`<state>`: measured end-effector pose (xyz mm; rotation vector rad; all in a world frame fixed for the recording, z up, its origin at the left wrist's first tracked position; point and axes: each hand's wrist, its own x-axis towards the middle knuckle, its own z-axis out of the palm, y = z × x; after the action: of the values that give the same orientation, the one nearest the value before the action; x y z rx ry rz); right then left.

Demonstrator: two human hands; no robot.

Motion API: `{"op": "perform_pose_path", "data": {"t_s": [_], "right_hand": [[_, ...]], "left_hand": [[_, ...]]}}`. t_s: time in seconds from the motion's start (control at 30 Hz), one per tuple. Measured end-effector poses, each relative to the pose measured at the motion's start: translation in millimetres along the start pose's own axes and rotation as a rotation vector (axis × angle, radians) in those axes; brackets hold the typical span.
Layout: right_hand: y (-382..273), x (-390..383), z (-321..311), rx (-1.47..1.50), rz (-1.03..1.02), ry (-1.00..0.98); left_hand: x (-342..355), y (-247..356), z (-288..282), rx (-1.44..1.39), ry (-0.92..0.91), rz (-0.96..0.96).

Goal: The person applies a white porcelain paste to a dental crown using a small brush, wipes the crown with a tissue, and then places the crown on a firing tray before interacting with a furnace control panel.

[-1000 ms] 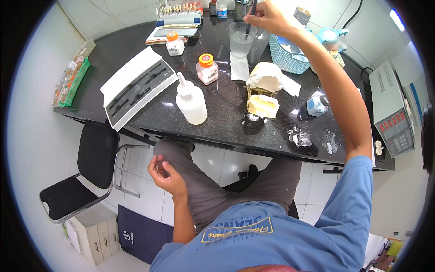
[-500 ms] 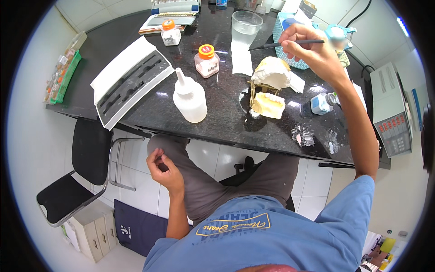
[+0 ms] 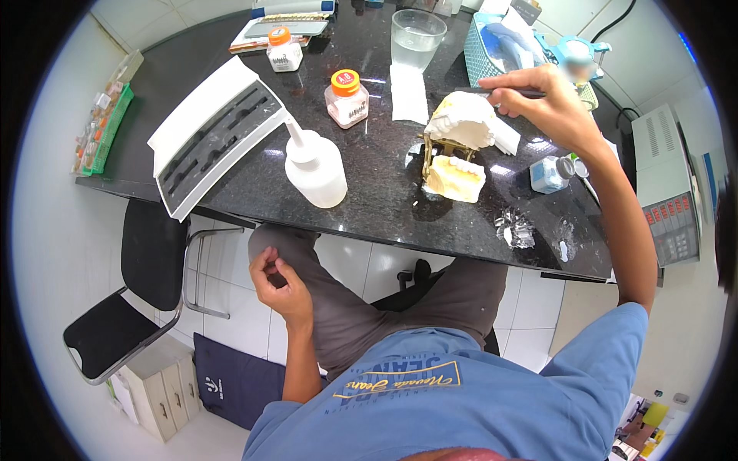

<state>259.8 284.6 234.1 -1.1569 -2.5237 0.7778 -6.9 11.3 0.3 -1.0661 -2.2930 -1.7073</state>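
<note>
The fingers (image 3: 511, 79) of the right hand (image 3: 560, 114) are gripping a slim dark tool (image 3: 532, 94) between thumb and index finger, to the upper right of the plaster jaw model (image 3: 460, 123). From where I am standing, the tool is looking straight and pencil-thin, nearly black, and I am having trouble making out its left end against the dark counter (image 3: 384, 184). It is lying almost level in the grasp, one stretch running from under the index finger toward the palm, the other pointing left past the fingertips toward the model's far edge. The left hand (image 3: 283, 290) is showing well apart, to the near left of the model, over a thigh (image 3: 338, 330), its fingers curling loosely, released. A glass of clear liquid (image 3: 417, 48) is standing beyond the model and a white squeeze bottle (image 3: 317, 175) is standing to its left.
</note>
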Motion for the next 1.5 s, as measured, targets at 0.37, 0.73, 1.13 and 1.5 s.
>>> {"op": "perform_pose_path", "data": {"t_s": [0.37, 0.73, 1.13, 1.5], "right_hand": [[19, 11, 12, 0.186, -0.077, -0.012], [18, -6, 22, -0.676, -0.207, 0.117], [-4, -112, -4, -0.483, -0.343, 0.683], [59, -340, 32, 0.378, 0.322, 1.510]], "left_hand": [[0, 1, 0, 0.043, -0.001, 0.004], [0, 0, -5, 0.099, 0.004, 0.045], [-14, -29, -30, 0.022, -0.009, 0.102], [-88, 19, 30, -0.271, -0.693, 0.273]]}}
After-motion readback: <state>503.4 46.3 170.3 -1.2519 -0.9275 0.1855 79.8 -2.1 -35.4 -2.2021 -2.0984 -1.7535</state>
